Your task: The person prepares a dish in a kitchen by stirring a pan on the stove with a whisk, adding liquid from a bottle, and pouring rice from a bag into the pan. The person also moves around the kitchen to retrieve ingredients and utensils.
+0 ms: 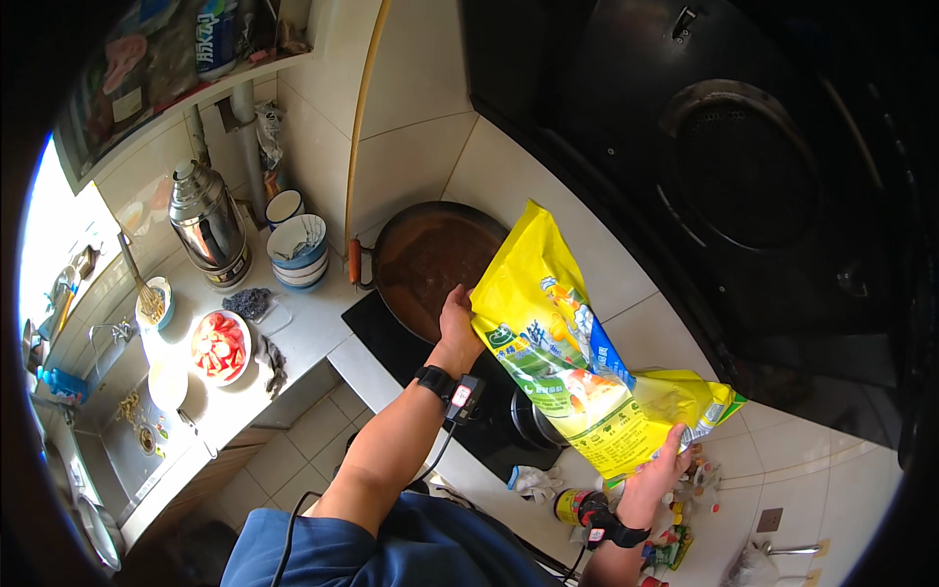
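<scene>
Both hands hold a large yellow plastic seasoning bag (561,345) over the stove. My left hand (462,326) grips its upper left edge, near the wok. My right hand (664,469) grips its lower right end, where the plastic is crumpled. The bag bears printed writing and pictures. Beside my left hand a dark wok (436,268) with a red-brown inside stands on the black hob (389,345). Its orange side handle (355,261) points left. Partly behind the bag is a dark round pot (530,420). Whether the bag is unsealed cannot be told.
Left, the counter holds a metal thermos flask (209,227), stacked bowls (299,253), a plate of cut tomatoes (220,348) and a bowl with a whisk (155,302), near the sink (117,440). A range hood (733,183) overhangs at right. Jars and bottles stand below the bag.
</scene>
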`<state>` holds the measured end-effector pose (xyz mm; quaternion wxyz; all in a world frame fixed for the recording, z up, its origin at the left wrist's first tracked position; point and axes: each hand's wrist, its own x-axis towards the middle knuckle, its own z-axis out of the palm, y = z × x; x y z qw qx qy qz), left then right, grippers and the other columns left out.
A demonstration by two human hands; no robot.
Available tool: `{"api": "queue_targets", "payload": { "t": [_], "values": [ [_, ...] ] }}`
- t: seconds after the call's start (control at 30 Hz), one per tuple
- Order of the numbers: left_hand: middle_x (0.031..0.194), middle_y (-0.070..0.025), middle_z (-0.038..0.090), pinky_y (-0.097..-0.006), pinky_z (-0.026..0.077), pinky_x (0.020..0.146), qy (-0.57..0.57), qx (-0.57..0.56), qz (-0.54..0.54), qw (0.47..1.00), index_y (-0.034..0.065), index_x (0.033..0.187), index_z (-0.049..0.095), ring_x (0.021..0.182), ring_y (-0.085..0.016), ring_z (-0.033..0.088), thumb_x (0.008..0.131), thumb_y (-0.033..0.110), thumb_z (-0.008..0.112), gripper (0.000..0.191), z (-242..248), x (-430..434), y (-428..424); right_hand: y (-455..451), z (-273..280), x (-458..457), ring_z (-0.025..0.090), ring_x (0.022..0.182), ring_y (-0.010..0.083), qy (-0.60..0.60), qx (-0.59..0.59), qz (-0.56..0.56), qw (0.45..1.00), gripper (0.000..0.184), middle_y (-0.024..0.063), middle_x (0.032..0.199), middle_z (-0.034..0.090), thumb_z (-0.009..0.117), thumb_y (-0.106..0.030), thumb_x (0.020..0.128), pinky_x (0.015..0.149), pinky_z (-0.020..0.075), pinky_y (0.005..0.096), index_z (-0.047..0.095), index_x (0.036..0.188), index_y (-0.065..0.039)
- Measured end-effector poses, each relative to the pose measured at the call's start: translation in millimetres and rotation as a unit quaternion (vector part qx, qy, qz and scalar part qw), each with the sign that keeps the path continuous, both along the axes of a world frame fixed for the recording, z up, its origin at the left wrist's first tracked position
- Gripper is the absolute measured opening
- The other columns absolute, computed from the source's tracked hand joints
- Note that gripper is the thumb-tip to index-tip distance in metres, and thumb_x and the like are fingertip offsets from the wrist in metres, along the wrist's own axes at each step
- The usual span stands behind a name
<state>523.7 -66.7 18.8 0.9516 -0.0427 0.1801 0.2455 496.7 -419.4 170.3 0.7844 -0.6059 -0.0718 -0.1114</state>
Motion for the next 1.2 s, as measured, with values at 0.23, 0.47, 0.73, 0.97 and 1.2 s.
{"api": "queue_targets", "payload": {
  "t": [0.23,0.47,0.73,0.97,1.2],
  "values": [
    [0.121,-0.0161,0.073,-0.0475,0.051,0.106,-0.013,0.019,0.005,1.000,-0.0011,0.119,0.062,0.110,-0.035,0.069,0.112,0.034,0.037,0.043,-1,3,2,12,8,-11,0.065,0.119,0.0246,0.020,0.008,-0.015,1.000,0.059,0.0146,0.138,0.063,0.070,-0.035,0.103,0.098,0.0532,0.0382,0.049,0.145,0.000],
    [0.112,-0.0137,0.073,-0.0456,0.052,0.104,-0.024,0.013,0.023,0.999,0.0012,0.111,0.061,0.104,-0.032,0.069,0.112,0.033,0.040,0.038,-12,5,6,17,7,-9,0.067,0.116,0.0245,0.016,-0.011,0.001,1.000,0.060,0.0152,0.133,0.064,0.069,-0.038,0.103,0.093,0.0559,0.0379,0.048,0.143,0.002],
    [0.087,-0.0087,0.066,-0.0433,0.054,0.094,-0.008,0.002,0.027,1.000,0.0060,0.090,0.057,0.088,-0.027,0.066,0.111,0.033,0.041,0.038,17,-6,-6,8,-4,-6,0.067,0.112,0.0193,0.051,-0.007,-0.033,0.998,0.054,0.0106,0.132,0.064,0.069,-0.037,0.103,0.082,0.0552,0.0300,0.050,0.140,-0.003],
    [0.099,-0.0169,0.074,-0.0435,0.054,0.095,-0.027,-0.001,0.028,0.999,-0.0017,0.102,0.066,0.094,-0.033,0.069,0.111,0.036,0.036,0.050,1,6,0,13,-6,-12,0.068,0.112,0.0219,0.047,0.036,-0.035,0.998,0.051,0.0125,0.130,0.065,0.068,-0.036,0.104,0.085,0.0563,0.0337,0.053,0.137,-0.002],
    [0.097,-0.0169,0.074,-0.0433,0.054,0.094,-0.052,0.005,0.032,0.998,-0.0014,0.097,0.067,0.093,-0.033,0.069,0.111,0.036,0.035,0.051,-9,10,3,13,-9,-9,0.068,0.112,0.0243,0.045,0.047,-0.013,0.998,0.050,0.0141,0.132,0.066,0.066,-0.035,0.105,0.089,0.0572,0.0373,0.054,0.137,0.001]
  ]
}}
